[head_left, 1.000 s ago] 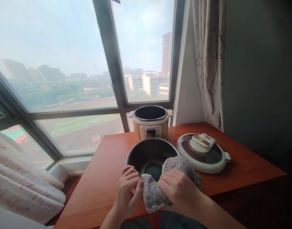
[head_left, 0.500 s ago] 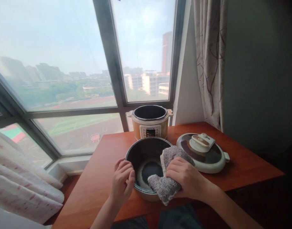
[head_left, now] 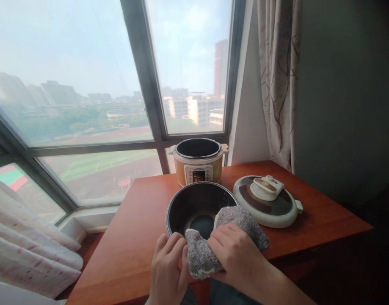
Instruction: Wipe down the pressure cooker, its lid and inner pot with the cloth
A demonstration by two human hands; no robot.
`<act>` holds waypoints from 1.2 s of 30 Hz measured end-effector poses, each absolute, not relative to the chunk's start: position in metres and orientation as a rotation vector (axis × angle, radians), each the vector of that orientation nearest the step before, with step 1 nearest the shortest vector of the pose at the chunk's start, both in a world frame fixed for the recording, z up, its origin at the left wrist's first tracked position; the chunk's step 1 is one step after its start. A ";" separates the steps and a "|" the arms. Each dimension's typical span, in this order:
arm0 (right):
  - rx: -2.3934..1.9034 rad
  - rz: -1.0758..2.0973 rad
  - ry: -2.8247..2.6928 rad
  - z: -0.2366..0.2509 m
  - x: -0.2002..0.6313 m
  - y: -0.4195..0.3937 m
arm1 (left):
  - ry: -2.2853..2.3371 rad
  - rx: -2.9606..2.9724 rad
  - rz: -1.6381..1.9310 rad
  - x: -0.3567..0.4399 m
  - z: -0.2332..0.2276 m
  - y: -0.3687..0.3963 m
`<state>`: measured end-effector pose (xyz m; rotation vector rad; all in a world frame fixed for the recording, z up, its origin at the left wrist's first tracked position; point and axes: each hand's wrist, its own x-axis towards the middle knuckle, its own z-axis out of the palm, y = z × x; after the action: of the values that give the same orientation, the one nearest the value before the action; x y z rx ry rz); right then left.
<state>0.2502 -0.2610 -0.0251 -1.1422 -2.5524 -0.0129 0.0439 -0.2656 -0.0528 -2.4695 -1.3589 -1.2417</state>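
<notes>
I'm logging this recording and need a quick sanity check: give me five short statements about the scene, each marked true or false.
1. The right hand holds a fuzzy grey cloth. True.
2. A round, dark-lined pot is covered. False: its top is open.
3. A round tan cooker with a white rim stands beyond the pot. True.
4. The left hand is at the pot's near-left rim. True.
5. A round white lid with a brown top sits on the cooker. False: the lid lies on the reddish-brown wooden table.

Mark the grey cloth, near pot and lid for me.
Grey cloth [head_left: 201,256], head view: its lower left part.
Near pot [head_left: 198,202], head view: its far inner wall.
Lid [head_left: 272,206], head view: dark top.
</notes>
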 end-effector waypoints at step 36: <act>-1.134 -0.032 -2.511 -0.035 0.248 -0.254 | -1.445 -2.526 -1.166 0.042 -0.060 -0.265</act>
<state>0.2479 -0.2544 -0.0347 -1.1340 -2.5112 -0.0315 0.0417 -0.2650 -0.0601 -2.5259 -1.4455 -1.1658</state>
